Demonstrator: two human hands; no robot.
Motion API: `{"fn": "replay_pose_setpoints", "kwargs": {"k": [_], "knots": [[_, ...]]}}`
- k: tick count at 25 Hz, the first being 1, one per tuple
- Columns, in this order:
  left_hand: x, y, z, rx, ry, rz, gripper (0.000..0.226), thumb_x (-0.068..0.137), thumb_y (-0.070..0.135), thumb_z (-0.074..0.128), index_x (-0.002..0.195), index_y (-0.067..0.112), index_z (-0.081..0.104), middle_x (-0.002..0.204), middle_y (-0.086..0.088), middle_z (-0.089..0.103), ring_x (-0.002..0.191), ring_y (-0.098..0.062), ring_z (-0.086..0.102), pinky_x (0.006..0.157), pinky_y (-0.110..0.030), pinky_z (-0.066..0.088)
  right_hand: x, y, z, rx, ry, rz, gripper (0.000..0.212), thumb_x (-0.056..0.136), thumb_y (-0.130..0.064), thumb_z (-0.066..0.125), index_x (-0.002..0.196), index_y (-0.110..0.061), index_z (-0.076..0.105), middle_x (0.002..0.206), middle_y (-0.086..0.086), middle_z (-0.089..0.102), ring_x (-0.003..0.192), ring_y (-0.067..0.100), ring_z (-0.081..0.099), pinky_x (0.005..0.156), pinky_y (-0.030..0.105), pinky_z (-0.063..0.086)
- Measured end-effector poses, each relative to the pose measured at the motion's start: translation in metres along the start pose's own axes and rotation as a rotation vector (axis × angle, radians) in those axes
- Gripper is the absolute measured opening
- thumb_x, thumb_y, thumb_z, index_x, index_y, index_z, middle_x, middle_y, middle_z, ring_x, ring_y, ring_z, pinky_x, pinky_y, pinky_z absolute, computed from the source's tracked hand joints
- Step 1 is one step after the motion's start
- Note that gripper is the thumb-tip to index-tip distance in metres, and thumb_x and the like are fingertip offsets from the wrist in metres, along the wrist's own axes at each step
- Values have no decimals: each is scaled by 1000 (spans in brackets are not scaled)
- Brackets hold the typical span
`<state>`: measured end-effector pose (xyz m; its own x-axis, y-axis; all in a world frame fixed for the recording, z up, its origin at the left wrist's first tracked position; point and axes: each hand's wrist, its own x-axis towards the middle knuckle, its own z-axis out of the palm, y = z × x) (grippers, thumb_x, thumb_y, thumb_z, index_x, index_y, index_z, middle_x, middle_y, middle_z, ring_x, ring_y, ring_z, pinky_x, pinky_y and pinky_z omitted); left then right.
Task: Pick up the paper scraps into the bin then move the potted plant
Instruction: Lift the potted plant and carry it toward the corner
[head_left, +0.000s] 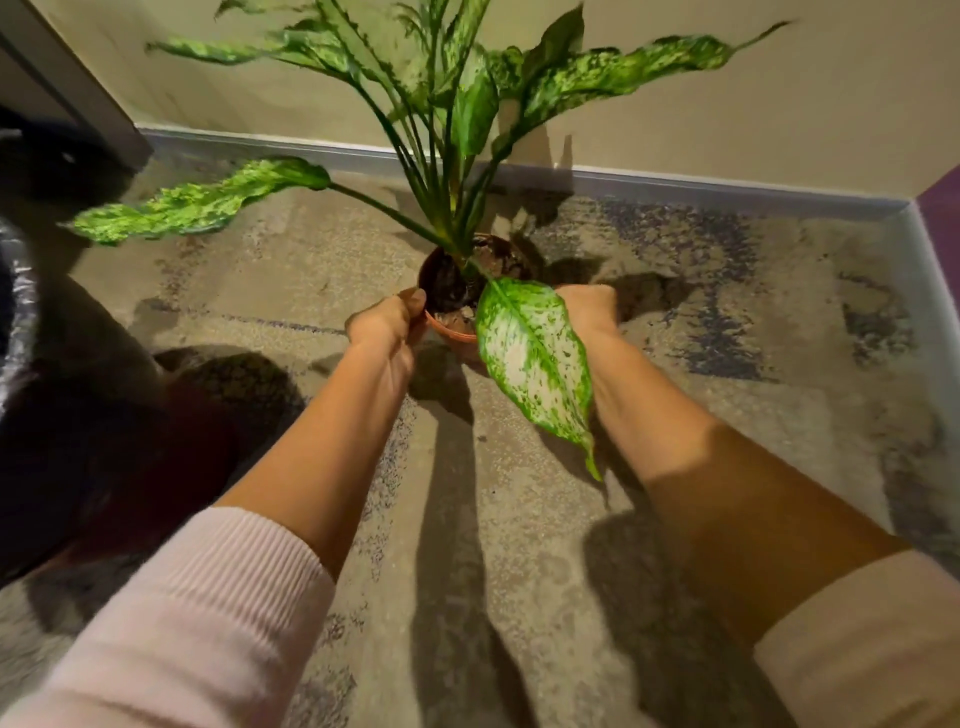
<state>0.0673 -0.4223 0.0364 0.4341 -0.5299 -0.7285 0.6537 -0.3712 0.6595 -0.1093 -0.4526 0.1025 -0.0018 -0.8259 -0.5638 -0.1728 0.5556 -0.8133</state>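
A potted plant with long speckled green leaves grows from a small terracotta pot (451, 332) over the carpet, near the wall. My left hand (387, 322) grips the pot's left rim, thumb on top. My right hand (587, 306) holds the pot's right side, partly hidden behind a big pale leaf (530, 353) that hangs toward me. I cannot tell whether the pot rests on the carpet or is lifted. No paper scraps are in view.
A beige wall with a grey baseboard (675, 184) runs behind the plant and meets a purple wall (943, 218) at the right corner. A dark bin with a shiny black liner (18, 312) stands at the far left. Patterned beige carpet (519, 545) lies below.
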Motion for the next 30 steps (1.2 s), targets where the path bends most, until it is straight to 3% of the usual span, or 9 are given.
{"fn": "replay_pose_setpoints", "kwargs": {"k": [2, 5, 8, 11, 16, 20, 23, 28, 30], "knots": [[-15, -1, -3, 3, -35, -5, 18, 93, 0, 54, 83, 10, 65, 70, -6, 67, 61, -17, 65, 56, -29, 59, -2, 4, -6, 123, 16, 81, 8, 90, 6, 57, 97, 2, 60, 44, -5, 56, 29, 3, 48, 37, 13, 40], [-66, -7, 7, 17, -33, 51, 19, 91, -7, 55, 106, -2, 65, 81, -7, 66, 73, -13, 64, 61, -17, 58, -13, 4, -26, 280, 110, 105, 24, 81, 14, 64, 105, 15, 62, 80, 9, 63, 49, 10, 57, 35, 12, 44], [-115, -13, 18, 54, -77, 31, 23, 91, -8, 55, 112, -4, 61, 83, -8, 67, 78, -14, 61, 63, -15, 57, -36, 2, -62, 227, 83, 130, 8, 84, 10, 63, 86, 3, 66, 77, 7, 62, 72, 20, 61, 45, 12, 50], [-153, -18, 42, 154, -56, -58, 21, 92, -5, 55, 107, 7, 63, 57, 7, 69, 70, -8, 61, 58, -11, 55, -64, -8, -106, 215, 121, 170, 23, 83, 5, 66, 106, 8, 67, 93, 16, 68, 76, 20, 62, 49, 10, 50], [-209, -35, 87, 245, -119, -190, 33, 93, -3, 54, 125, 0, 59, 63, 9, 72, 62, -1, 67, 60, -10, 54, -97, -28, -177, 254, 187, 240, 31, 85, 9, 62, 116, 14, 60, 119, 29, 62, 100, 34, 64, 74, 25, 55], [-234, -54, 122, 219, -183, -300, 28, 91, -3, 57, 117, 1, 63, 64, 6, 73, 75, -7, 65, 67, -14, 55, -102, -27, -228, 170, 249, 233, 31, 86, 5, 63, 116, 11, 62, 108, 24, 67, 90, 26, 69, 62, 19, 56], [-225, -70, 148, 240, -127, -361, 23, 88, -4, 59, 107, 4, 68, 66, 5, 73, 79, -11, 63, 57, -13, 56, -89, -18, -252, 83, 344, 168, 27, 83, 6, 67, 109, 11, 66, 81, 10, 67, 48, -7, 58, 49, 9, 47], [-219, -73, 188, 355, -172, -337, 18, 87, -6, 61, 100, 5, 68, 80, -3, 69, 76, -13, 62, 65, -17, 56, -53, -5, -282, 120, 395, 213, 27, 81, 9, 67, 107, 15, 65, 71, 4, 63, 60, 9, 60, 70, 34, 50], [-206, -79, 202, 417, -214, -324, 14, 89, -2, 59, 91, 9, 68, 71, 0, 70, 71, -10, 65, 67, -19, 55, -34, -1, -291, 172, 414, 253, 27, 83, 9, 64, 109, 13, 64, 68, -2, 63, 63, 12, 60, 61, 24, 55]]}}
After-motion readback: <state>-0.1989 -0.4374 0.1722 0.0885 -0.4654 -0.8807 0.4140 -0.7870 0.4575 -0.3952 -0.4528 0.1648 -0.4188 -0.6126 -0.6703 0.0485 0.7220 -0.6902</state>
